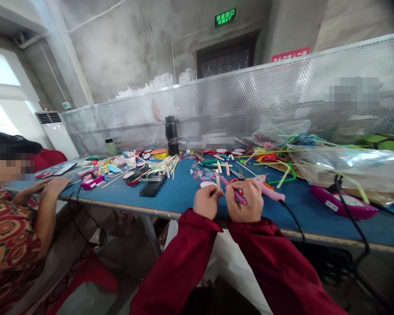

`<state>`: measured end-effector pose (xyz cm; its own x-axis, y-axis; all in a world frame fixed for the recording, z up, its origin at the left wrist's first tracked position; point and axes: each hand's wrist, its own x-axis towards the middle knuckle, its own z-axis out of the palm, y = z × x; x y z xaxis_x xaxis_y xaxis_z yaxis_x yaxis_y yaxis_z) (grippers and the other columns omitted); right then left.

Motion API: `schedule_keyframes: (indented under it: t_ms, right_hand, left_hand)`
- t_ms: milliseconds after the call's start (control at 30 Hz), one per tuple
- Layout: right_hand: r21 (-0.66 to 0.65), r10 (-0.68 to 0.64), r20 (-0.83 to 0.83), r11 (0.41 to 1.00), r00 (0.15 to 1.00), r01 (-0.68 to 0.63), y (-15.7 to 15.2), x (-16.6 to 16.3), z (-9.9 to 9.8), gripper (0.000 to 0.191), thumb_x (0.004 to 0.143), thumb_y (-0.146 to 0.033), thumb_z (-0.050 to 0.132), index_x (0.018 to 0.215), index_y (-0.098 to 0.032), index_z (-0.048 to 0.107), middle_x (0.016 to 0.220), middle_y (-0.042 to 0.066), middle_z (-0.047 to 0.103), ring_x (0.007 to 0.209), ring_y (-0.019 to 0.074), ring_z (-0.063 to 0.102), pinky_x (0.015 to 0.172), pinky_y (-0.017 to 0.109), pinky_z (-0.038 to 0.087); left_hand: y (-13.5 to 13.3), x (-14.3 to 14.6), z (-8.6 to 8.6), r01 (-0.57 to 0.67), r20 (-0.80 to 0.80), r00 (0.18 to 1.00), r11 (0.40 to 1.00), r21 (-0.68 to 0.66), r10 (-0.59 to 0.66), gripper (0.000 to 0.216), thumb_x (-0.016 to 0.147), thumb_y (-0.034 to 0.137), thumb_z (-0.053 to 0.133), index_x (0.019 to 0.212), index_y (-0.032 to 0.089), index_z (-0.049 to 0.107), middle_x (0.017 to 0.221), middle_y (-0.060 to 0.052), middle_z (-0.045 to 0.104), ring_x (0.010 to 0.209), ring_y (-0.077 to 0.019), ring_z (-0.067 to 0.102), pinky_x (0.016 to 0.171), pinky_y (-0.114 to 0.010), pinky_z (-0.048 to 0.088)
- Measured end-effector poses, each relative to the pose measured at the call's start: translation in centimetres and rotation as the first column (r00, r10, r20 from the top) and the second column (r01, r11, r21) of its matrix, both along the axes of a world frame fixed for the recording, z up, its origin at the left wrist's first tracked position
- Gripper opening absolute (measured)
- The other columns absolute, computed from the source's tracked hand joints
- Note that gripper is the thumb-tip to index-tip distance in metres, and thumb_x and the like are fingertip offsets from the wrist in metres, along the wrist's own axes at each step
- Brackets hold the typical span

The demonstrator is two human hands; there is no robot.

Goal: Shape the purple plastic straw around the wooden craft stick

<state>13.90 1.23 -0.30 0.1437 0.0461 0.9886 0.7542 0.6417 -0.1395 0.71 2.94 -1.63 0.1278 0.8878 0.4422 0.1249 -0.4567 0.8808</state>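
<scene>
Purple pen-like tool (240, 198) within the curled fingers (231, 195) of the right hand (249, 202)

Dark red sleeves (180, 267) worn on both arms, cut loose, creased along forearms, narrowed at wrists. Hands (206, 202) left bare. Whitish cloth (233, 262) seen between sleeves, perhaps worn over lap.

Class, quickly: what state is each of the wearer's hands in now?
Left hand: closed, apparently pinching a thin, pale-peach stick.
Right hand: closed, holding a slim, purple, pen-shaped tool.
</scene>
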Motion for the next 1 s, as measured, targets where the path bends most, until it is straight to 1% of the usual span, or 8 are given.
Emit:
schedule_keyframes:
  t_ms: [200, 400, 567, 733, 900, 1000]
  right_hand:
    - [-0.037, -0.017, -0.012, 0.999, 1.000, 0.016, 0.30, 0.06, -0.35, 0.008, 0.090, -0.023, 0.070, 0.085, -0.027, 0.064, 0.075, 0.000, 0.074, 0.070, 0.0218, 0.069, 0.090, 0.046, 0.056]
    - [0.008, -0.005, 0.026, 1.000, 1.000, 0.005, 0.18, -0.02, -0.14, 0.011, 0.090, -0.019, 0.070, 0.088, -0.027, 0.062, 0.077, -0.001, 0.074, 0.070, 0.0207, 0.069, 0.090, 0.044, 0.055]
    - [-0.029, 0.016, 0.022, 0.999, 1.000, -0.015, 0.18, -0.05, -0.14, 0.010, 0.088, -0.019, 0.070, 0.087, -0.027, 0.064, 0.077, 0.000, 0.075, 0.071, 0.0216, 0.070, 0.091, 0.045, 0.056]
    - [-0.043, 0.000, 0.021, 0.999, 1.000, 0.001, 0.34, 0.04, -0.33, 0.008, 0.089, -0.022, 0.069, 0.088, -0.027, 0.064, 0.077, 0.000, 0.075, 0.072, 0.0222, 0.070, 0.092, 0.046, 0.056]
    - [-0.001, 0.023, 0.036, 1.000, 0.999, -0.023, 0.12, 0.02, -0.14, 0.010, 0.090, -0.018, 0.069, 0.090, -0.027, 0.063, 0.079, 0.000, 0.075, 0.072, 0.0213, 0.070, 0.090, 0.044, 0.055]
    - [-0.020, 0.031, 0.039, 0.999, 0.999, -0.031, 0.03, -0.04, -0.04, 0.010, 0.090, -0.019, 0.069, 0.089, -0.027, 0.063, 0.078, 0.000, 0.075, 0.071, 0.0214, 0.070, 0.091, 0.044, 0.055]
  left_hand:
    - [-0.13, -0.03, 0.22, -0.011, -0.021, 1.000, 1.000, -0.014, 0.011, 0.030, 0.095, 0.035, 0.062, 0.070, 0.018, 0.063, 0.063, 0.004, 0.051, 0.063, -0.0122, 0.043, 0.060, -0.025, 0.031]
    - [-0.34, -0.11, 0.39, -0.010, -0.010, 1.000, 1.000, 0.000, 0.010, 0.029, 0.094, 0.033, 0.063, 0.068, 0.018, 0.061, 0.062, 0.004, 0.050, 0.062, -0.0118, 0.041, 0.060, -0.026, 0.030]
    - [-0.30, -0.07, 0.28, -0.007, -0.008, 1.000, 1.000, -0.011, 0.007, 0.031, 0.094, 0.032, 0.063, 0.067, 0.018, 0.060, 0.061, 0.004, 0.048, 0.062, -0.0121, 0.041, 0.060, -0.026, 0.030]
    - [-0.36, -0.08, 0.28, -0.022, -0.021, 1.000, 1.000, -0.005, 0.021, 0.029, 0.094, 0.033, 0.062, 0.068, 0.018, 0.060, 0.063, 0.004, 0.050, 0.063, -0.0123, 0.042, 0.061, -0.026, 0.031]
    - [-0.51, -0.04, 0.51, -0.022, -0.026, 0.999, 1.000, 0.007, 0.022, 0.031, 0.094, 0.032, 0.063, 0.066, 0.018, 0.058, 0.062, 0.004, 0.048, 0.063, -0.0123, 0.041, 0.061, -0.026, 0.030]
    - [-0.56, -0.06, 0.62, -0.020, -0.029, 0.999, 1.000, 0.010, 0.021, 0.033, 0.094, 0.033, 0.064, 0.065, 0.018, 0.057, 0.061, 0.004, 0.047, 0.063, -0.0121, 0.040, 0.061, -0.026, 0.029]
